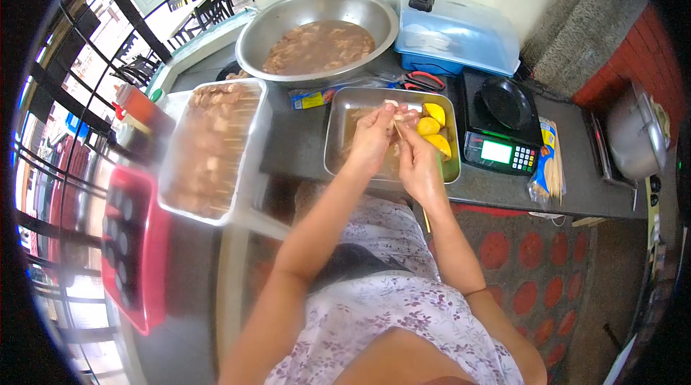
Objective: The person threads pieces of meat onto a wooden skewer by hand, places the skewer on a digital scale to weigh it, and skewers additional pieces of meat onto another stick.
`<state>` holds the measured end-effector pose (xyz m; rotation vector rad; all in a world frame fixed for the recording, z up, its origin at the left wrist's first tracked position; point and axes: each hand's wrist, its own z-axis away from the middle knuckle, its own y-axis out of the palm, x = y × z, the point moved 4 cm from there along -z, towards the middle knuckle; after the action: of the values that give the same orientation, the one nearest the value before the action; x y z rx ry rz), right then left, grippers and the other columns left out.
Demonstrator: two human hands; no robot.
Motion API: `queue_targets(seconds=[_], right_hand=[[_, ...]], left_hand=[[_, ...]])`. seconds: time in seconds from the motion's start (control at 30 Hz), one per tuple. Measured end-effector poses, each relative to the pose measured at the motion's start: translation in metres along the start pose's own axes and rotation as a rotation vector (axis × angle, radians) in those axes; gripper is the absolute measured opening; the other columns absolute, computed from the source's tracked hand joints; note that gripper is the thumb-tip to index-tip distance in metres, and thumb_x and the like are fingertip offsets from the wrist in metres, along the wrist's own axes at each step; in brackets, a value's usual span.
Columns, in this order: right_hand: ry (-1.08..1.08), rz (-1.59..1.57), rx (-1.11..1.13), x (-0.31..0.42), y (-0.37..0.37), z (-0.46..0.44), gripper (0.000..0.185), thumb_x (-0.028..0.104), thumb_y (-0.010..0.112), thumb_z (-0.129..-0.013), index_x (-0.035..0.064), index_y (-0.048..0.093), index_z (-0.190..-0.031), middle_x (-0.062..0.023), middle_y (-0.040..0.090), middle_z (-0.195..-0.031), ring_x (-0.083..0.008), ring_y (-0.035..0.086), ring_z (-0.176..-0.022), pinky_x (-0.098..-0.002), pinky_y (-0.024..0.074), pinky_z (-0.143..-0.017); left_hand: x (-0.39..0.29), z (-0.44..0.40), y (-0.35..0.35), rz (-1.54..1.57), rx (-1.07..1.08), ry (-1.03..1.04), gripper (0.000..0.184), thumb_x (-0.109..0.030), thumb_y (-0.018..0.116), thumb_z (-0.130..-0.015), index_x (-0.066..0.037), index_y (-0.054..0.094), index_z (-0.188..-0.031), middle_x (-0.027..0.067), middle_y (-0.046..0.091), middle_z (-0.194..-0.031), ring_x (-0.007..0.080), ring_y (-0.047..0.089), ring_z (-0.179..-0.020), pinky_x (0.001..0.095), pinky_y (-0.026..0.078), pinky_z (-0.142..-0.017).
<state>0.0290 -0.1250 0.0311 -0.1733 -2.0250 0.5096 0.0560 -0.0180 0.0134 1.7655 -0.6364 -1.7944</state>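
My left hand (373, 141) is closed, its fingers pinching a pale piece of meat (391, 105) above a metal tray (332, 162). Right beside it, my right hand (421, 169) is closed around a thin bamboo skewer (427, 224), whose lower end sticks out below the palm. The skewer's tip is hidden among the fingers and meat. Several yellow chunks (428, 126) lie along the tray's right side, with cloudy liquid and bits of meat beneath my hands.
A large steel basin (248, 43) of meat in liquid stands behind. Leftward is a white tray of skewered meat (216, 147), near a pink tray (152, 255) and bottles (137, 108). Scissors (423, 81), a scale (497, 151), packed skewers (551, 169) and a blue lidded box (461, 32) surround the metal tray.
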Motion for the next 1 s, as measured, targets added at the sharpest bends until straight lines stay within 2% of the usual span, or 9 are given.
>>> queue_targets(seconds=[0.13,0.33,0.4,0.63,0.7,1.0], right_hand=[[-0.034,0.055,-0.038,0.003,0.003,0.000,0.031,-0.001,0.046,-0.090,-0.0067,0.054,-0.119,-0.0219,0.063,-0.110,-0.0255,0.062,-0.101,-0.0318,0.0464,-0.086],[0.005,0.047,-0.092,0.020,0.002,-0.001,0.032,-0.003,0.047,-0.086,-0.0022,0.056,-0.117,-0.0269,0.061,-0.106,-0.0357,0.062,-0.100,-0.0363,0.0476,-0.084],[0.074,0.050,-0.072,0.021,0.004,-0.002,0.034,-0.002,0.047,-0.086,-0.0005,0.055,-0.119,-0.0285,0.060,-0.103,-0.0397,0.060,-0.099,-0.0392,0.0480,-0.082],[0.052,0.076,-0.088,0.019,0.009,-0.002,0.033,0.000,0.047,-0.087,0.0019,0.053,-0.119,-0.0274,0.062,-0.097,-0.0426,0.061,-0.090,-0.0437,0.0488,-0.074],[0.053,0.081,-0.098,0.017,0.010,-0.002,0.036,0.011,0.049,-0.088,0.0042,0.053,-0.122,-0.0300,0.060,-0.090,-0.0456,0.060,-0.080,-0.0489,0.0480,-0.068],[0.008,0.116,-0.115,0.018,0.013,-0.003,0.036,0.012,0.050,-0.088,0.0045,0.053,-0.122,-0.0311,0.060,-0.084,-0.0461,0.060,-0.075,-0.0511,0.0458,-0.064]], left_hand=[[0.003,0.001,0.001,-0.001,-0.010,0.028,0.033,-0.029,0.050,-0.096,0.001,0.057,-0.108,0.0150,0.066,-0.103,0.0209,0.065,-0.092,0.0331,0.052,-0.082],[0.003,0.002,0.004,0.003,-0.081,0.053,0.030,-0.026,0.050,-0.096,0.002,0.058,-0.103,0.0149,0.066,-0.101,0.0214,0.065,-0.093,0.0325,0.052,-0.084],[0.004,0.002,0.006,0.052,-0.052,0.056,0.029,-0.025,0.046,-0.098,0.002,0.053,-0.105,0.0195,0.061,-0.108,0.0263,0.060,-0.100,0.0389,0.050,-0.089],[0.003,0.003,0.006,0.088,-0.067,0.046,0.029,-0.025,0.045,-0.098,0.002,0.053,-0.104,0.0216,0.060,-0.109,0.0276,0.060,-0.100,0.0401,0.050,-0.088],[0.002,0.004,0.005,0.075,-0.068,0.050,0.029,-0.026,0.045,-0.098,0.002,0.053,-0.105,0.0219,0.060,-0.110,0.0278,0.060,-0.100,0.0399,0.050,-0.087],[0.001,0.005,0.007,0.063,-0.107,0.057,0.027,-0.024,0.044,-0.098,0.000,0.053,-0.105,0.0195,0.061,-0.108,0.0271,0.060,-0.100,0.0397,0.052,-0.084]])
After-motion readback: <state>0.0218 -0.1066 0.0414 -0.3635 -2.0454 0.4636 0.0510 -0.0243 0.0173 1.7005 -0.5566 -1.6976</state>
